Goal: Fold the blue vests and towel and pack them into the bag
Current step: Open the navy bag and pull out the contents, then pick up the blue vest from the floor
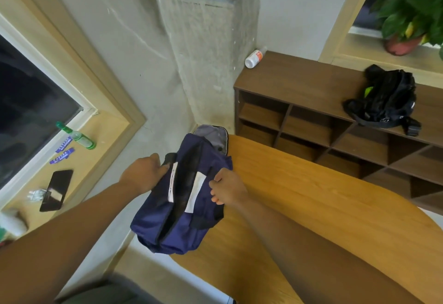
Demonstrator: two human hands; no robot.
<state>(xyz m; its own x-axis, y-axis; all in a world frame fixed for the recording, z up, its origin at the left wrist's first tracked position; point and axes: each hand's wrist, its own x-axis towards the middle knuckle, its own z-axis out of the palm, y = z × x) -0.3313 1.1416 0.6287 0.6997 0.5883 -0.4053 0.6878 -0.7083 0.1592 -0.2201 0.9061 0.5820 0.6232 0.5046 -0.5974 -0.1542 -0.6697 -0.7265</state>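
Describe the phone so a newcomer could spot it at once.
Start at the window sill on the left. Nearer the camera than the green bottle and blue sachets lies the phone, the only flat black slab there, its screen catching glare.

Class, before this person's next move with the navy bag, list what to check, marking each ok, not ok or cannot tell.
1. Left hand grips the navy bag's left side: ok.
2. Right hand grips its right side: ok.
3. Bag mouth held open: ok, a dark gap shows.
4. Bag fully resting on the table: not ok, it overhangs the edge.
5. Folded vests and towel inside: cannot tell, interior too dark.
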